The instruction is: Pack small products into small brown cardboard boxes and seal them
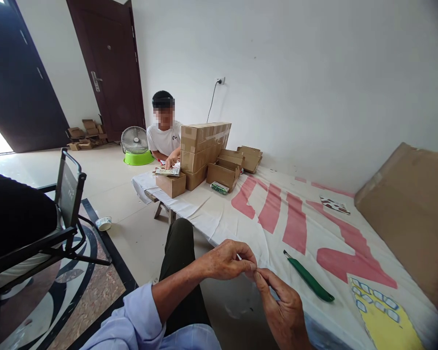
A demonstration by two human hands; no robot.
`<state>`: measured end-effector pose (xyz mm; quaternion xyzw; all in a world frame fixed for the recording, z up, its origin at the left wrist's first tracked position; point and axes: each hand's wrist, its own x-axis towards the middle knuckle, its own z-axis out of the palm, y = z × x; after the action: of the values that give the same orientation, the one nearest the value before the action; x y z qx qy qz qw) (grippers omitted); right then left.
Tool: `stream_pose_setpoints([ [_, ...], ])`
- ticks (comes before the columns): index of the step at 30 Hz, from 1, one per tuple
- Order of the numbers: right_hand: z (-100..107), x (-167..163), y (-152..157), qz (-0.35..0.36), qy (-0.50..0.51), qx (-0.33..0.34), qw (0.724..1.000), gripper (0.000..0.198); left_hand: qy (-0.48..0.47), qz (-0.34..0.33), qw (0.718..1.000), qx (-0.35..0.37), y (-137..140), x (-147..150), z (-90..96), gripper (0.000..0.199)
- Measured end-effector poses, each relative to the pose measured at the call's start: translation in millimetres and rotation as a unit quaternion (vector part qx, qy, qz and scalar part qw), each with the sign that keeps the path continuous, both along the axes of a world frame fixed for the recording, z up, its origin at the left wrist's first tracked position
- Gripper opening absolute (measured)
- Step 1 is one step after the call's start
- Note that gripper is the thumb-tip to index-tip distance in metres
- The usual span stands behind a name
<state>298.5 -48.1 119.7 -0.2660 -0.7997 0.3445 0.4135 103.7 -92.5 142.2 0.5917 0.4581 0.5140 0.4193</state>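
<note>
My left hand [230, 260] and my right hand [283, 304] meet at their fingertips in front of my lap, close to the table's near edge. Both are closed in a pinch, thumb against fingers. Whatever sits between the fingertips is hidden or too small to make out. On the white cloth [266, 243] with red printing, right of my hands, lies a green-handled knife [309, 277] with its short blade pointing away to the left. A yellow sheet with blue-outlined shapes [385, 311] lies farther right, and a small brown-and-white patterned piece [335, 205] is behind it.
Stacked cardboard boxes [200, 150], an open box [224, 172] and a small green packet [219, 188] stand at the table's far end. Another person [165, 136] leans there. A large cardboard sheet [405, 218] rises at right. At left are a folding chair [67, 194] and a fan [135, 141].
</note>
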Motion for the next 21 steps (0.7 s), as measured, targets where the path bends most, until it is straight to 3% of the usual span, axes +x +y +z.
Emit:
stream_pose_setpoints([
  [4, 6, -2, -2, 0.005, -0.007, 0.008, 1.0, 0.047, -0.019, -0.011, 1.0, -0.013, 1, -2, -5.5, 0.015],
  [8, 7, -6, 1, 0.018, -0.012, 0.021, 1.0, 0.044, -0.053, -0.026, 0.998, -0.028, 7, -15, -15.2, 0.032],
  [10, 5, -7, 5, 0.016, -0.017, 0.019, 1.0, 0.045, -0.086, 0.038, 0.995, -0.014, 13, -38, -20.7, 0.041],
  [11, 2, -8, 8, 0.01, -0.019, 0.013, 1.0, 0.046, -0.113, 0.1, 0.988, -0.006, 15, -55, -23.1, 0.043],
  [13, -4, -7, 13, -0.004, -0.023, -0.009, 1.0, 0.049, -0.178, 0.268, 0.947, -0.011, 20, -100, -26.5, 0.045],
  [14, -8, -7, 16, -0.011, -0.026, -0.024, 0.999, 0.05, -0.224, 0.37, 0.901, -0.021, 20, -127, -27.5, 0.048],
  [15, -11, -7, 19, -0.017, -0.028, -0.038, 0.999, 0.051, -0.242, 0.427, 0.871, -0.023, 21, -155, -28.1, 0.05],
  [18, -19, -11, 27, -0.029, -0.034, -0.07, 0.997, 0.056, -0.279, 0.523, 0.804, -0.04, 20, -238, -29.3, 0.051],
  [21, -22, -20, 31, -0.027, -0.044, -0.088, 0.995, 0.058, -0.327, 0.557, 0.759, -0.078, 27, -300, -33.0, 0.051],
])
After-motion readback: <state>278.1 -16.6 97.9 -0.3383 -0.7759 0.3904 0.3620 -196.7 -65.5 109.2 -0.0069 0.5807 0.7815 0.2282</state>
